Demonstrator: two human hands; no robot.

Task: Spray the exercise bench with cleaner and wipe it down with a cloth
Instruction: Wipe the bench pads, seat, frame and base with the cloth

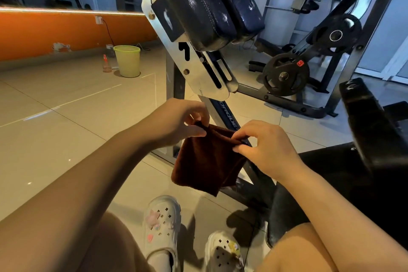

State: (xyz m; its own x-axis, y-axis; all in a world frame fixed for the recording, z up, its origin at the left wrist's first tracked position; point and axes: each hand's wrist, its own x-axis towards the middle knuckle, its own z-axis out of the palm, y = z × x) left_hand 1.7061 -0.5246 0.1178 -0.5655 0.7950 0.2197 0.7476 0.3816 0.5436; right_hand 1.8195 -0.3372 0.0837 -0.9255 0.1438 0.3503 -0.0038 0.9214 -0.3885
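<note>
A dark brown cloth [205, 161] hangs folded in front of me, pinched along its top edge by both hands. My left hand [176, 121] grips its upper left corner, and my right hand [262, 148] grips the upper right. Above them tilts the bench's dark blue padded cushion [205, 2], shiny with wet streaks, on a silver metal bracket [198, 66]. A black padded seat [366, 121] lies to the right. A clear spray bottle with a red top [106, 64] stands far off on the floor at the left.
A pale green bucket [127, 60] stands on the tiled floor by the orange wall [55, 33]. Black weight plates [284, 75] hang on a rack behind the bench. My two white clogs [162, 227] rest on the floor below the cloth.
</note>
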